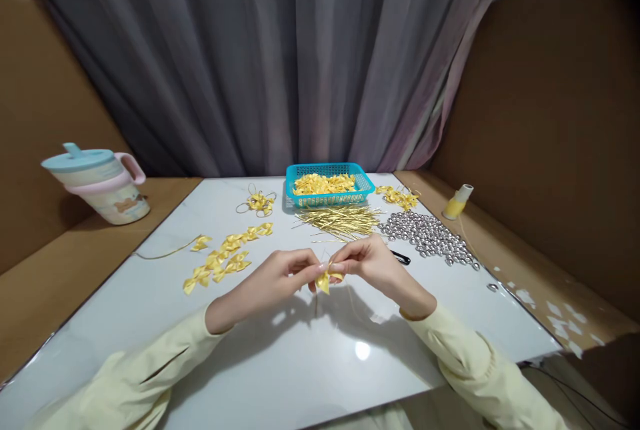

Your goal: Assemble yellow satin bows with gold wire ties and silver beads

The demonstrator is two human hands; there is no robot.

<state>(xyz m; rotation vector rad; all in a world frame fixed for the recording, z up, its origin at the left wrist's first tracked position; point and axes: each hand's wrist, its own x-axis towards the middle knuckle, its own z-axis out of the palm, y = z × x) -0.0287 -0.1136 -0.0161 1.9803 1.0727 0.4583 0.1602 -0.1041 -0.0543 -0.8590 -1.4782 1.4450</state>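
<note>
Above the middle of the white table, a yellow ribbon bow is pinched between my two hands. My left hand is closed on its left side, thumb and fingertips together. From the right, my right hand is closed at the top of the bow, with thin thread or cord near the fingertips. A strand hangs below the fingers. Just what each fingertip grips is too small to make out. Left of my left hand lie several loose yellow bows. Behind my hands is a pile of gold twist ties.
A blue basket of yellow bows stands at the back. Silver beads spread at right, near a black-handled tool and a yellow thread spool. A lidded cup stands left. Corded bows lie back left. Cardboard walls flank the white table.
</note>
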